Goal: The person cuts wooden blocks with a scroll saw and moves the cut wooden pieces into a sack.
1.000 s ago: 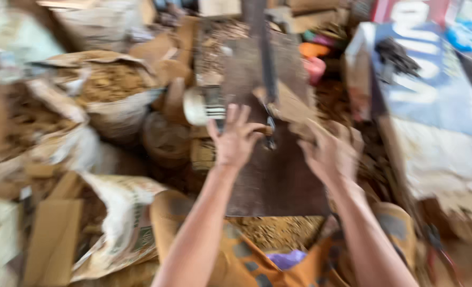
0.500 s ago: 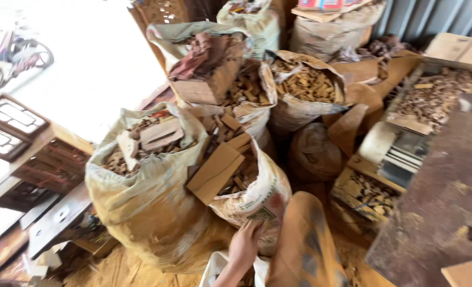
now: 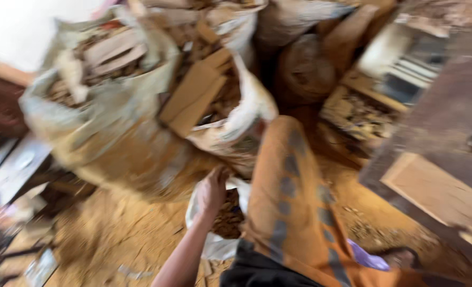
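Since half a second ago the view has swung closer and lower: the sacks that stood further off now fill the upper left, and the left hand (image 3: 210, 192), then just at the bottom edge, has come up to the rim of a small white bag (image 3: 214, 242). Everything is smeared by motion blur.

Places below are given from that small white bag. Up and to its left stands the biggest thing in view, a large grey-brown sack (image 3: 108, 133) stuffed with offcuts of wood. Directly above the bag leans a second, whiter sack (image 3: 236, 114), with flat brown boards (image 3: 193, 98) poking out of its mouth. To the right of the bag, touching it, runs the person's leg in orange cloth with grey patches (image 3: 289, 202). Far to the right is a dark workbench (image 3: 448, 122) with a pale wooden block (image 3: 438, 194) lying on it. Beneath and to the left of the bag spreads a floor of sawdust (image 3: 113, 234).

The bag itself sits on the sawdust, its mouth open, showing dark brown chips (image 3: 228, 218) inside. The left hand rests on the bag's upper left rim, fingers curled down over the edge; the chips lie just below and to the right of the fingertips. Whether the fingers actually pinch the rim I cannot tell through the blur. The right hand is out of view.
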